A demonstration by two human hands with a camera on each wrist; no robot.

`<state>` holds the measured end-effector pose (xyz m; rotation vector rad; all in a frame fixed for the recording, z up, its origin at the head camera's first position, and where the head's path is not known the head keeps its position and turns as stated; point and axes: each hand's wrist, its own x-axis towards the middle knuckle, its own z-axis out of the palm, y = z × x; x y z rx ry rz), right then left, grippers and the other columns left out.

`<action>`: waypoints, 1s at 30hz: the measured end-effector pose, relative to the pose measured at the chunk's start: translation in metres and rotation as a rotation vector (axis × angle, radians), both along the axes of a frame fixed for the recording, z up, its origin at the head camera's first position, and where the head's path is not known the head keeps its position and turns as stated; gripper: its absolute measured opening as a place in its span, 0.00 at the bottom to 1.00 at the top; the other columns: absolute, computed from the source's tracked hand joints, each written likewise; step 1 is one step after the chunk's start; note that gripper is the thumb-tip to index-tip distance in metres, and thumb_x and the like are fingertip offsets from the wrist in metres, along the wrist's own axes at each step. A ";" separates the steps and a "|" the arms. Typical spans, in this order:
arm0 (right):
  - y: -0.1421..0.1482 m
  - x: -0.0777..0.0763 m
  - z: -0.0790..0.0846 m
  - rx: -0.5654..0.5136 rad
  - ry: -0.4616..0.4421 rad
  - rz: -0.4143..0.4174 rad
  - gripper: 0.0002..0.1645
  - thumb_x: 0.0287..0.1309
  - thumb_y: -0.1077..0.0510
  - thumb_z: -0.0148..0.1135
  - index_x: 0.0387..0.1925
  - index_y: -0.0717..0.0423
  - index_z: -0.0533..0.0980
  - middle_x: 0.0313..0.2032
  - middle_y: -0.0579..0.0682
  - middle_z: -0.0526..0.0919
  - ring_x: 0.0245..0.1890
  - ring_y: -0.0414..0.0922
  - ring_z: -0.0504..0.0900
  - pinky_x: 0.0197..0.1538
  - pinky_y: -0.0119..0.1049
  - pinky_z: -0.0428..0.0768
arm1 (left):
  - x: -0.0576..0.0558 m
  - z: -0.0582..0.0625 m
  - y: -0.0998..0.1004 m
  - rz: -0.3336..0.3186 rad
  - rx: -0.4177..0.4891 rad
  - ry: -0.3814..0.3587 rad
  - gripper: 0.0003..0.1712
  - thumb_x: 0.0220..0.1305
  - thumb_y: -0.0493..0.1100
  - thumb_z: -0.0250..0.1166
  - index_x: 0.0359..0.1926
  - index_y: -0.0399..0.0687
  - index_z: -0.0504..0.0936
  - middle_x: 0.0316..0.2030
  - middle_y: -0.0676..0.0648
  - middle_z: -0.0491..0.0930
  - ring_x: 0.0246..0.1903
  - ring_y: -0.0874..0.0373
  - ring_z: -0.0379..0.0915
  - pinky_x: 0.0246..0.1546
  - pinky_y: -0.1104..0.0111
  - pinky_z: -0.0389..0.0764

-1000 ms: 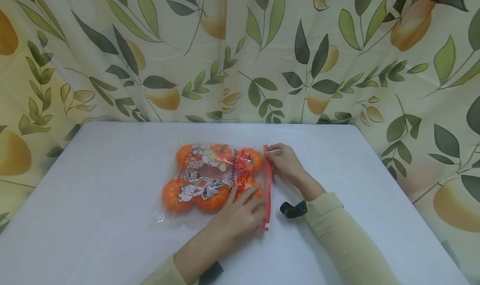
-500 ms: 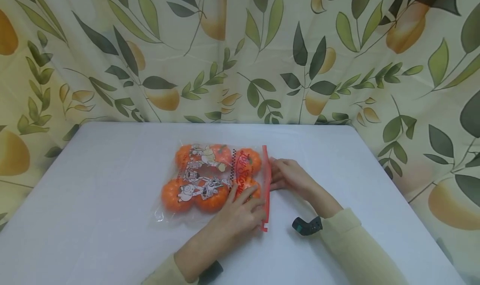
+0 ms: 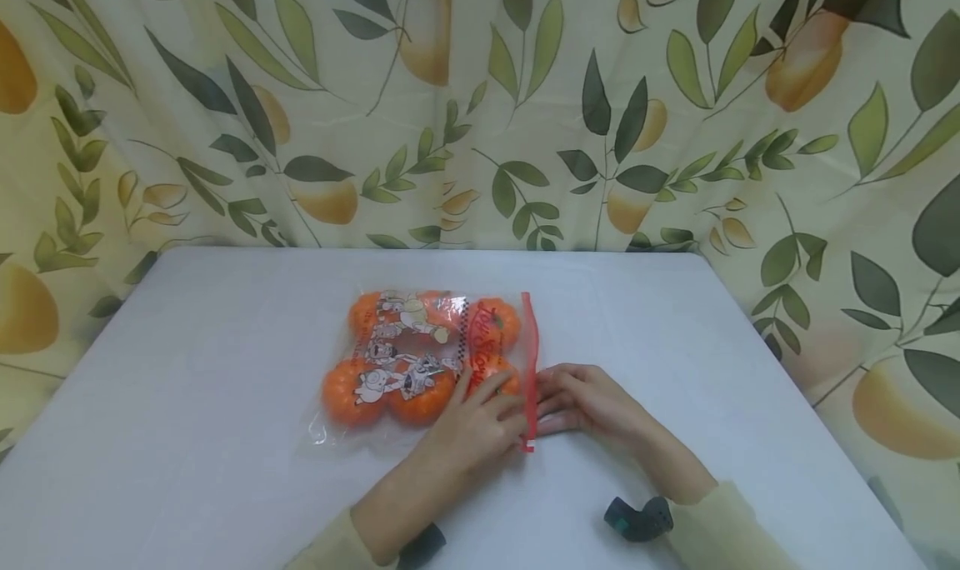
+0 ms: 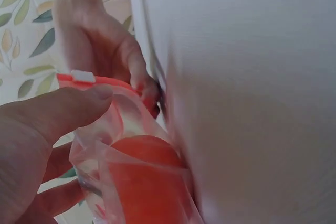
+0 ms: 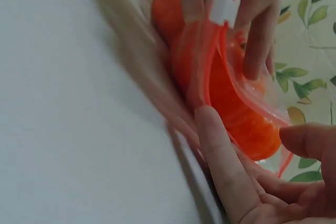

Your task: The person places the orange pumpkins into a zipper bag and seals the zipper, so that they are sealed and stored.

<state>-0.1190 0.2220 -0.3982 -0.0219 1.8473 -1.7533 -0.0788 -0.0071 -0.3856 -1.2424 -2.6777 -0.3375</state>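
Observation:
A clear zip bag with cartoon print lies on the white table, filled with several small orange pumpkins. Its red zip strip runs along the right side. My left hand holds the near corner of the bag, its thumb beside the white slider and other fingers on the opposite face. My right hand touches the strip from the right. In the right wrist view the bag's mouth gapes; my right index finger lies along its lower edge, and the thumb stands apart near the upper edge.
A dark wrist camera juts from the right sleeve, and another sits under the left wrist. Behind the white table hangs a curtain patterned with leaves and fruit.
My right hand has slid along the red strip from the far corner toward me, letting go of that corner. My left hand has stayed on the bag.

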 end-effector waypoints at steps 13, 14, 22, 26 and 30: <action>-0.012 0.018 0.002 -0.118 -0.099 -0.006 0.35 0.68 0.58 0.59 0.68 0.69 0.56 0.50 0.57 0.81 0.45 0.51 0.87 0.51 0.47 0.85 | -0.003 -0.008 0.001 0.054 0.073 0.123 0.12 0.57 0.47 0.74 0.44 0.61 0.87 0.60 0.51 0.78 0.68 0.48 0.66 0.63 0.36 0.68; -0.013 0.018 0.003 -0.123 -0.099 -0.007 0.36 0.67 0.58 0.59 0.68 0.68 0.55 0.51 0.56 0.80 0.46 0.50 0.86 0.52 0.47 0.85 | -0.003 -0.009 0.001 0.050 0.081 0.137 0.12 0.57 0.46 0.74 0.44 0.60 0.87 0.60 0.51 0.78 0.68 0.48 0.67 0.63 0.36 0.68; -0.011 0.021 0.002 -0.183 -0.106 -0.017 0.39 0.64 0.65 0.60 0.70 0.62 0.52 0.48 0.51 0.80 0.48 0.45 0.83 0.54 0.39 0.84 | -0.004 -0.010 0.002 0.015 0.149 0.194 0.08 0.58 0.48 0.73 0.40 0.59 0.86 0.56 0.52 0.80 0.66 0.49 0.68 0.63 0.35 0.68; -0.010 0.022 0.000 -0.175 -0.083 -0.018 0.38 0.63 0.65 0.60 0.69 0.63 0.53 0.45 0.48 0.80 0.45 0.42 0.83 0.52 0.36 0.84 | -0.004 -0.008 0.000 0.002 0.113 0.158 0.07 0.60 0.52 0.71 0.39 0.60 0.88 0.57 0.53 0.80 0.67 0.49 0.67 0.64 0.35 0.66; -0.011 0.022 0.000 -0.180 -0.103 0.001 0.41 0.64 0.63 0.62 0.71 0.64 0.51 0.47 0.50 0.79 0.46 0.44 0.83 0.54 0.40 0.84 | -0.004 -0.006 -0.001 -0.005 0.091 0.153 0.08 0.59 0.51 0.72 0.40 0.61 0.89 0.57 0.54 0.80 0.68 0.49 0.66 0.64 0.35 0.65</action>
